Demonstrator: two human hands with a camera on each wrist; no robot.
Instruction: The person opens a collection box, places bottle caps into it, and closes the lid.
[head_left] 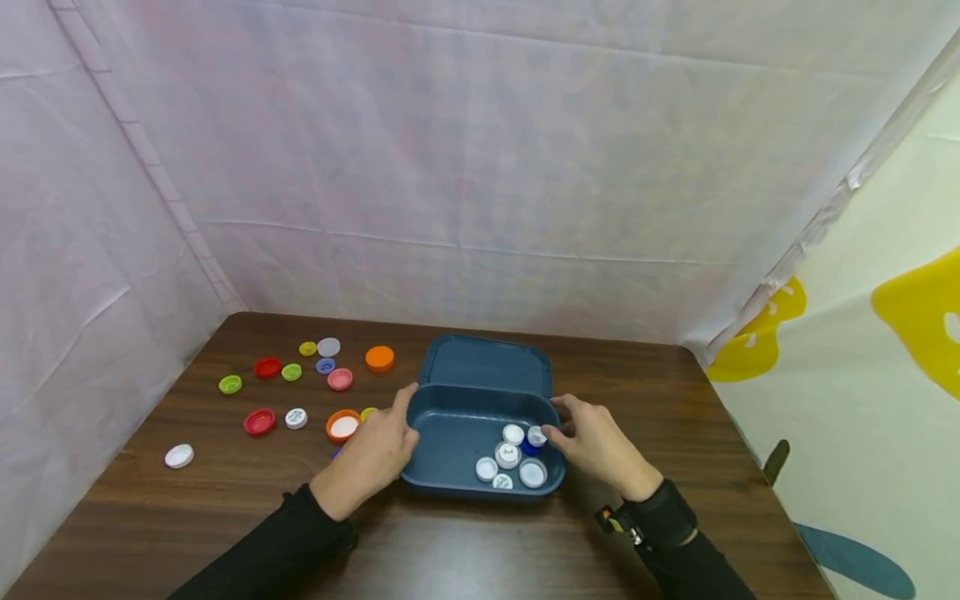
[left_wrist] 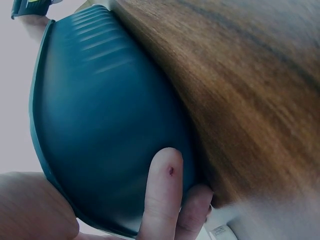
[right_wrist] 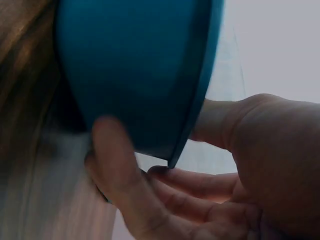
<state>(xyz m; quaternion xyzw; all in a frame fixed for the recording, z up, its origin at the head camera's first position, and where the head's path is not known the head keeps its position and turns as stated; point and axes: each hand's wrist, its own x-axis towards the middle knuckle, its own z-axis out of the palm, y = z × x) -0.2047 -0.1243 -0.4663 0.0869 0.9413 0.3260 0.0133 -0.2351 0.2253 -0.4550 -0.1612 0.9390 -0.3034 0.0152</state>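
- I see a brown wood-grain worktop (head_left: 675, 442).
- Behind it, I observe a creased pale sheet (head_left: 465, 167).
- Right: white cloth (head_left: 862, 450) bearing yellow shapes (head_left: 911, 312).

box (head_left: 448, 442): smooth matt plastic | caps (head_left: 379, 359): plastic | tabletop (head_left: 465, 550): glossy wood-grain | backdrop (head_left: 480, 167): creased, cloth-like

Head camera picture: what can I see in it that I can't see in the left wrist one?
Only the head view shows the white bottle caps inside the blue box, the open lid behind it, and red caps on the table. Only the left wrist view shows ridges on the box's outer wall. Both show the box, the wood-grain table and the left hand holding the box.
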